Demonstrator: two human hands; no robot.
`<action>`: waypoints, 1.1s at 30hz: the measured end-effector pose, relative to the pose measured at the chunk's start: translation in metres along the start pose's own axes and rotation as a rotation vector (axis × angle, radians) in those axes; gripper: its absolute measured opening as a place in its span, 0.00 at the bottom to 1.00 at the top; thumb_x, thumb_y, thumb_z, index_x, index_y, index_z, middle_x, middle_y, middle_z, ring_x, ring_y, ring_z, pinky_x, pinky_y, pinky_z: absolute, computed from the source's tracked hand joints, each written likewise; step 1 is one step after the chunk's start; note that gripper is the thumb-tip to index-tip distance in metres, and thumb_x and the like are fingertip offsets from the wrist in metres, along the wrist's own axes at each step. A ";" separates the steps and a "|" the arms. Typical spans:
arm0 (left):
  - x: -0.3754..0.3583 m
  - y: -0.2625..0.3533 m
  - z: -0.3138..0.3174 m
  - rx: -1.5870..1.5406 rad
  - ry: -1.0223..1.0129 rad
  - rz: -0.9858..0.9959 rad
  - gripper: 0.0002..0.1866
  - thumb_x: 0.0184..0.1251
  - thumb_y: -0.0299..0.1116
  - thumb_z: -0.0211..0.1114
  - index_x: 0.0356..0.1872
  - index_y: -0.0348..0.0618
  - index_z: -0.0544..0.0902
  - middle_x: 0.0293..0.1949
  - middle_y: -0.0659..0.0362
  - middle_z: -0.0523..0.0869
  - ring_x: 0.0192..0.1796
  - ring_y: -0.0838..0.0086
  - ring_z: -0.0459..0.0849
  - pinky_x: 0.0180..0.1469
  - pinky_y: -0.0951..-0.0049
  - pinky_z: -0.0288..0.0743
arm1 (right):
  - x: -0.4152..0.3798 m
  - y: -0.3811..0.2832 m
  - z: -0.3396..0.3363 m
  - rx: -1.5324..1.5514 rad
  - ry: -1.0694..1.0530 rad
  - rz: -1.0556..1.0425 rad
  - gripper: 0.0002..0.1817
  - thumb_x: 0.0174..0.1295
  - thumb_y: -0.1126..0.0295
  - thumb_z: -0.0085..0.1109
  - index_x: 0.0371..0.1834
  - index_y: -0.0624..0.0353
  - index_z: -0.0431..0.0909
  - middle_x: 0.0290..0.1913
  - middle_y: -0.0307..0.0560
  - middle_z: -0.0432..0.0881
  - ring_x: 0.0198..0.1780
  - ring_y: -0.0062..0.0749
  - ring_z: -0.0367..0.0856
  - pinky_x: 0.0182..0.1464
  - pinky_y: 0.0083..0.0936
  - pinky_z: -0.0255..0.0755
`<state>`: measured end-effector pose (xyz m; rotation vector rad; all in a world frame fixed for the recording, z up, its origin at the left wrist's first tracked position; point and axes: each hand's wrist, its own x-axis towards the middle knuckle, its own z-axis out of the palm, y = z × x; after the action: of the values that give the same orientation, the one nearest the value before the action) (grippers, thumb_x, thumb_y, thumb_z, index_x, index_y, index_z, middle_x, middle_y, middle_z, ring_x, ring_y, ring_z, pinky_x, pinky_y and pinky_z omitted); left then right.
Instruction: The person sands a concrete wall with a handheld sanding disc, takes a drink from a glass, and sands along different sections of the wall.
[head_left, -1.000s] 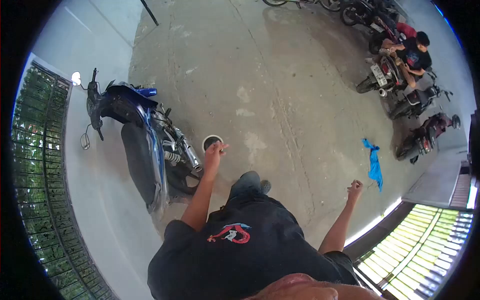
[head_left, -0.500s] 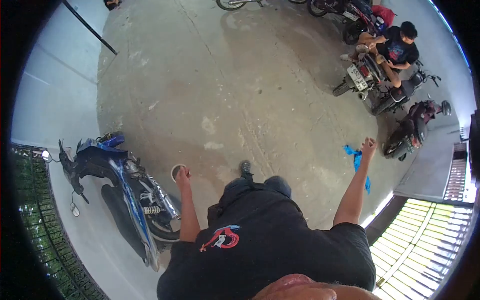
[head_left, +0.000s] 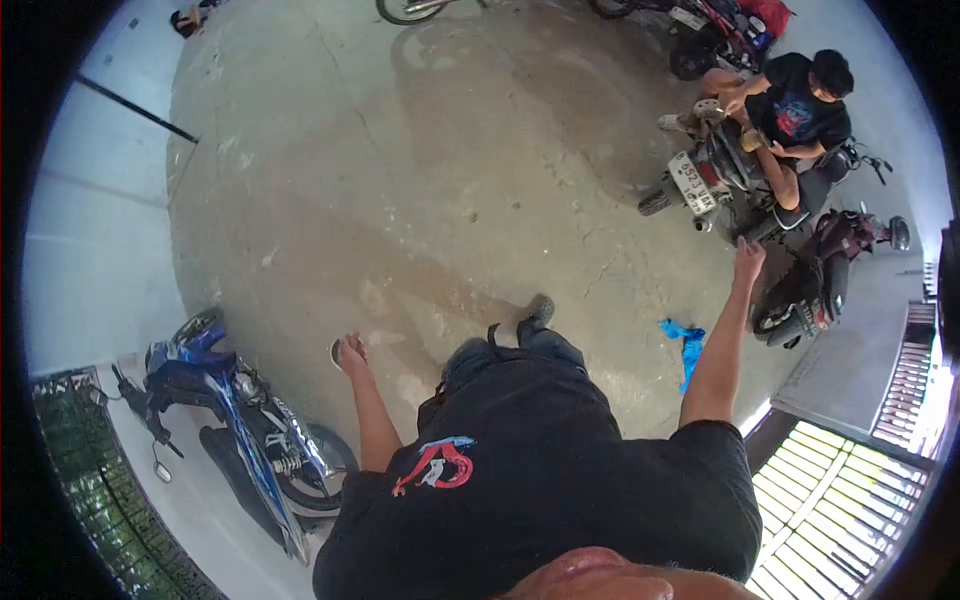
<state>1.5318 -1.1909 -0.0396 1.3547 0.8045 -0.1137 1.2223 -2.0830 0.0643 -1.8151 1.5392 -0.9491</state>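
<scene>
My left hand (head_left: 352,353) is out to the left at low height in the view, its fingers curled on a small round thing with a pale rim and dark middle (head_left: 335,353), which shows mostly edge-on. Far to the right, my right hand (head_left: 749,258) is raised with the fingers bent together; what they may hold is too small to make out. It overlaps the floor near the parked motorbikes in this view. A blue cloth-like thing (head_left: 690,350) lies on the floor beside my right forearm.
A blue motorbike (head_left: 245,420) stands by the left wall. At the right, a person (head_left: 805,110) sits on a parked motorbike (head_left: 715,175), with a dark scooter (head_left: 815,285) nearer me. More bikes stand at the back. A barred gate (head_left: 840,500) is at lower right.
My feet have stepped, and the view has shifted over the floor. The motorbikes and the seated person on the right appear closer. The round thing in my left hand has turned more edge-on.
</scene>
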 end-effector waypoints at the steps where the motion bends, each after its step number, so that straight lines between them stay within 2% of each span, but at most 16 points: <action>1: -0.010 -0.004 0.021 0.009 -0.003 -0.003 0.21 0.73 0.46 0.49 0.55 0.40 0.75 0.44 0.58 0.86 0.25 0.82 0.77 0.20 0.85 0.63 | 0.031 0.006 0.008 -0.037 -0.002 -0.010 0.31 0.56 0.56 0.68 0.54 0.67 0.68 0.38 0.46 0.80 0.36 0.29 0.79 0.36 0.24 0.73; 6: -0.023 -0.021 0.106 -0.027 0.055 -0.041 0.23 0.73 0.46 0.48 0.59 0.40 0.71 0.47 0.58 0.86 0.23 0.81 0.75 0.16 0.85 0.59 | 0.137 -0.030 0.050 -0.154 0.022 0.002 0.34 0.53 0.54 0.69 0.53 0.69 0.68 0.39 0.49 0.80 0.37 0.32 0.80 0.38 0.27 0.73; 9: -0.028 -0.015 0.153 0.004 0.118 -0.060 0.23 0.74 0.46 0.47 0.60 0.40 0.70 0.48 0.59 0.85 0.22 0.81 0.75 0.15 0.85 0.58 | 0.212 -0.008 0.090 -0.302 0.084 0.134 0.37 0.49 0.49 0.71 0.52 0.69 0.70 0.45 0.54 0.80 0.49 0.43 0.79 0.53 0.32 0.72; 11: -0.028 -0.014 0.181 0.026 0.106 -0.049 0.24 0.74 0.46 0.46 0.61 0.40 0.69 0.50 0.58 0.85 0.22 0.80 0.74 0.15 0.84 0.57 | 0.258 0.027 0.122 -0.286 0.093 0.168 0.33 0.52 0.53 0.70 0.53 0.66 0.71 0.38 0.52 0.80 0.33 0.36 0.80 0.35 0.30 0.75; 12: -0.021 -0.015 0.195 -0.024 0.137 -0.065 0.23 0.74 0.46 0.46 0.60 0.41 0.70 0.50 0.59 0.85 0.21 0.81 0.73 0.15 0.84 0.56 | 0.284 0.059 0.142 -0.275 0.214 0.024 0.24 0.53 0.55 0.70 0.41 0.64 0.76 0.28 0.47 0.77 0.26 0.33 0.76 0.29 0.29 0.71; 13: -0.014 -0.014 0.211 -0.076 0.167 -0.079 0.23 0.74 0.46 0.46 0.59 0.41 0.71 0.49 0.59 0.85 0.21 0.81 0.72 0.15 0.84 0.56 | 0.306 0.081 0.151 -0.275 0.216 0.030 0.24 0.53 0.55 0.70 0.41 0.64 0.76 0.28 0.47 0.77 0.26 0.33 0.76 0.29 0.29 0.71; 16: 0.001 -0.002 0.263 -0.051 0.220 -0.065 0.21 0.74 0.46 0.46 0.57 0.42 0.72 0.48 0.59 0.85 0.20 0.81 0.72 0.15 0.84 0.54 | 0.347 0.111 0.186 -0.217 0.158 0.038 0.26 0.51 0.55 0.71 0.13 0.62 0.66 0.14 0.38 0.65 0.20 0.32 0.66 0.26 0.34 0.63; 18: 0.000 -0.002 0.282 -0.050 0.248 -0.064 0.21 0.74 0.46 0.46 0.56 0.43 0.73 0.47 0.59 0.85 0.20 0.80 0.71 0.15 0.84 0.54 | 0.320 0.045 0.181 -0.075 0.030 -0.063 0.27 0.50 0.54 0.70 0.13 0.65 0.68 0.15 0.41 0.70 0.20 0.34 0.66 0.28 0.37 0.64; 21: 0.028 0.019 0.339 -0.102 0.283 -0.059 0.20 0.74 0.46 0.46 0.53 0.44 0.74 0.45 0.58 0.85 0.19 0.79 0.71 0.15 0.83 0.55 | 0.382 0.112 0.211 -0.431 0.204 -0.070 0.29 0.48 0.51 0.71 0.12 0.68 0.71 0.14 0.43 0.73 0.20 0.37 0.68 0.30 0.39 0.66; 22: 0.039 0.024 0.349 -0.109 0.253 -0.041 0.19 0.74 0.47 0.46 0.51 0.44 0.75 0.45 0.59 0.85 0.19 0.79 0.71 0.15 0.83 0.56 | 0.375 0.065 0.198 -0.426 -0.109 0.065 0.31 0.45 0.47 0.72 0.27 0.71 0.79 0.25 0.50 0.80 0.29 0.42 0.77 0.37 0.39 0.71; 23: 0.039 0.029 0.356 -0.110 0.230 -0.029 0.18 0.74 0.47 0.46 0.49 0.45 0.76 0.44 0.59 0.86 0.18 0.79 0.71 0.14 0.82 0.56 | 0.382 0.069 0.204 -0.446 -0.118 0.083 0.31 0.45 0.47 0.72 0.27 0.71 0.79 0.25 0.50 0.80 0.29 0.42 0.77 0.37 0.39 0.71; 25: 0.030 0.046 0.374 -0.083 0.240 -0.004 0.18 0.74 0.47 0.46 0.48 0.45 0.76 0.45 0.59 0.86 0.18 0.79 0.70 0.13 0.82 0.56 | 0.396 0.081 0.220 -0.404 0.103 0.154 0.43 0.42 0.44 0.73 0.47 0.76 0.73 0.40 0.57 0.80 0.43 0.47 0.80 0.46 0.37 0.73; 26: 0.031 0.058 0.392 -0.094 0.232 0.037 0.18 0.74 0.48 0.45 0.47 0.45 0.76 0.45 0.59 0.86 0.17 0.79 0.70 0.12 0.81 0.56 | 0.407 0.080 0.223 -0.484 0.024 0.148 0.54 0.40 0.42 0.74 0.57 0.79 0.61 0.50 0.62 0.75 0.51 0.49 0.77 0.53 0.35 0.72; 29: 0.017 0.083 0.425 -0.075 0.280 0.086 0.18 0.74 0.48 0.46 0.45 0.45 0.76 0.45 0.59 0.86 0.17 0.80 0.69 0.12 0.82 0.56 | 0.423 0.051 0.236 -0.507 0.091 0.187 0.57 0.38 0.40 0.74 0.56 0.81 0.60 0.51 0.62 0.74 0.52 0.49 0.77 0.56 0.36 0.72; 30: 0.047 0.068 0.398 -0.065 0.250 0.096 0.19 0.74 0.49 0.46 0.45 0.46 0.76 0.44 0.60 0.86 0.16 0.80 0.68 0.12 0.82 0.56 | 0.440 0.057 0.237 -0.343 -0.015 0.276 0.61 0.35 0.39 0.75 0.61 0.76 0.56 0.58 0.66 0.67 0.61 0.54 0.70 0.63 0.39 0.68; 33: -0.008 0.078 0.425 -0.017 0.279 0.069 0.19 0.73 0.50 0.46 0.45 0.46 0.75 0.42 0.60 0.86 0.17 0.81 0.69 0.12 0.82 0.55 | 0.453 0.034 0.246 -0.469 0.056 0.445 0.62 0.34 0.38 0.76 0.61 0.76 0.55 0.59 0.66 0.68 0.60 0.52 0.71 0.61 0.39 0.70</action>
<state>1.7559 -1.5544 0.0275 1.3986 0.9875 0.1388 1.4409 -2.5405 -0.0373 -1.6244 2.2190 -0.4535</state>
